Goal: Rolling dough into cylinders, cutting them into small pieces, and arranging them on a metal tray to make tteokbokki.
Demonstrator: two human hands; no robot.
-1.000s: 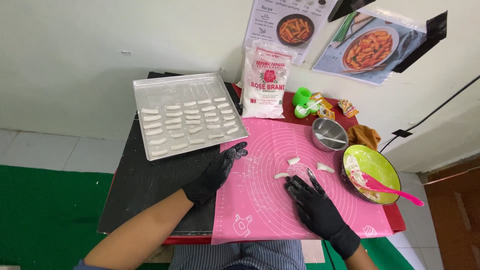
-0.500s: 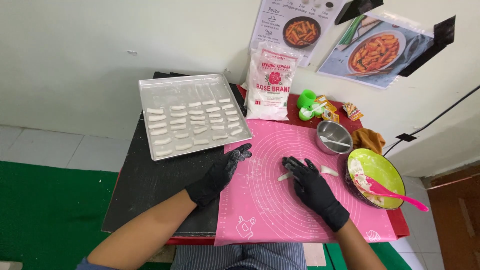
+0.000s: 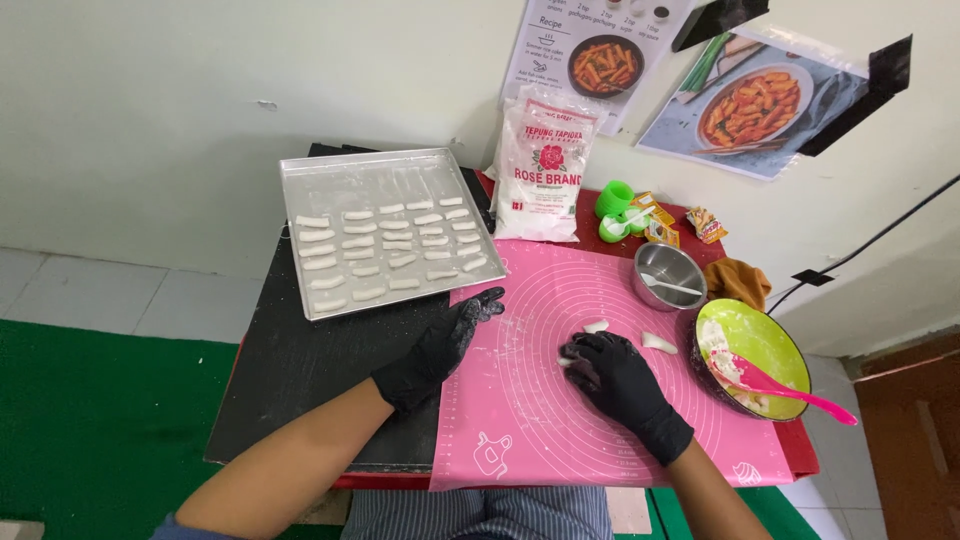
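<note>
The right hand [image 3: 615, 378] curls over a small white dough piece [image 3: 566, 361] on the pink mat [image 3: 520, 400], its grip closing on it, only an end peeking out at the fingertips. Two more dough pieces [image 3: 657, 343] lie just beyond, toward the green bowl [image 3: 790, 352]. The left hand [image 3: 445, 340] rests flat and released at the mat's left edge, below the metal tray [image 3: 395, 165].
</note>
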